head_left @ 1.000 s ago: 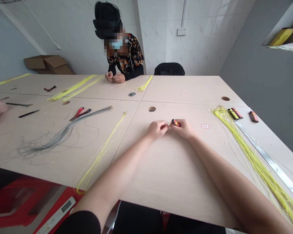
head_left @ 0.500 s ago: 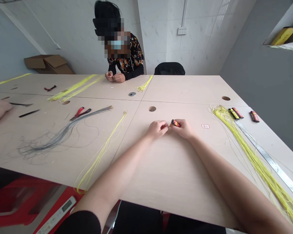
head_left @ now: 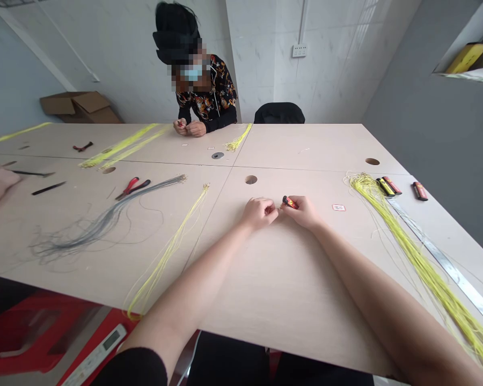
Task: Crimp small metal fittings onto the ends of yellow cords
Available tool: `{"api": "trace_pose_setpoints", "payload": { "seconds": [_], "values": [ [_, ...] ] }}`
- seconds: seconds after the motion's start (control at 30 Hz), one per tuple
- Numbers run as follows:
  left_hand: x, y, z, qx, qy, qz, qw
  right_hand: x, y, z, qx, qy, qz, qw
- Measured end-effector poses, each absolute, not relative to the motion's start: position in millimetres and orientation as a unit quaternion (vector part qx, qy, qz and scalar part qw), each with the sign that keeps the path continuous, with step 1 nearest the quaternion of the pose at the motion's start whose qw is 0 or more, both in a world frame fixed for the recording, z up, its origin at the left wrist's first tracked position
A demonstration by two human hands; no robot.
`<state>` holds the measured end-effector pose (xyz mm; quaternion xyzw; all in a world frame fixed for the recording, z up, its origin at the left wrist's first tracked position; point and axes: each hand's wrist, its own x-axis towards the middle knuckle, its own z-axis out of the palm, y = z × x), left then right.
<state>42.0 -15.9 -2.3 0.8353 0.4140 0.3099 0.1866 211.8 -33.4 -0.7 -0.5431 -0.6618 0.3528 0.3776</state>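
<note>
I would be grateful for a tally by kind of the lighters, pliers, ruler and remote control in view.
Lighters, one in the right hand: 4
Pliers, red and black: 2
Metal ruler: 1
Remote control: 1
Total: 8

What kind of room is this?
Probably a small workshop: bundles of yellow thread and grey thread lie on a big table, with red-handled pliers nearby, and people's hands are busy around it.
</note>
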Motion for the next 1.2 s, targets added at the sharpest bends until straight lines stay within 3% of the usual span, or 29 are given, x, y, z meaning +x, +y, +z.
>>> {"api": "trace_pose_setpoints", "payload": {
  "seconds": [0.57,0.9,1.2],
  "values": [
    [41.5,-23.3,-0.2,0.816,0.431,0.357,0.143,213.0,-33.5,-4.4,-0.527,-0.664,0.359,0.39],
    [47.7,-17.6,-10.9,0.786,0.395,0.329,0.344,213.1,-33.8,-2.0,-0.516,-0.656,0.38,0.4],
    [48.2,-22.2,-3.5,0.769,0.404,0.347,0.353,213.7,-31.3,-3.0,-0.516,-0.65,0.379,0.409]
  ]
}}
